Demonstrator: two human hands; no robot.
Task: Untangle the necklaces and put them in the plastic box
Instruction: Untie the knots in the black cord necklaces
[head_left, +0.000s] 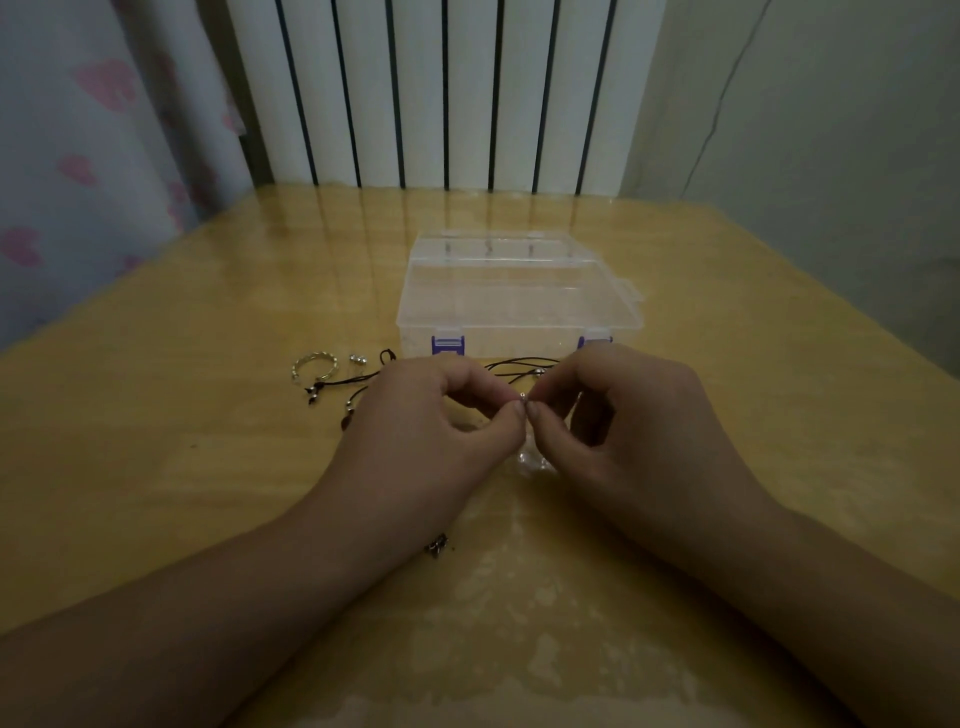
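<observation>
Wooden table (208, 493), both hands' fingers (519, 410) pinching necklace clasp (523, 398), cord (519, 364) running left-right

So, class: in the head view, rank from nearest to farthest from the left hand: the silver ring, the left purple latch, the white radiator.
1. Left purple latch, just beyond the left hand.
2. Silver ring, on the table's left.
3. White radiator, far behind.

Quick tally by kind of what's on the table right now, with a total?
Clear plastic box, lid shut: 1
Silver ring-shaped piece: 1
Black cord necklaces, tangled, exact number unclear: at least 1
Small silver bead pinched by both the left hand and the right hand: 1
Total: at least 4
</observation>
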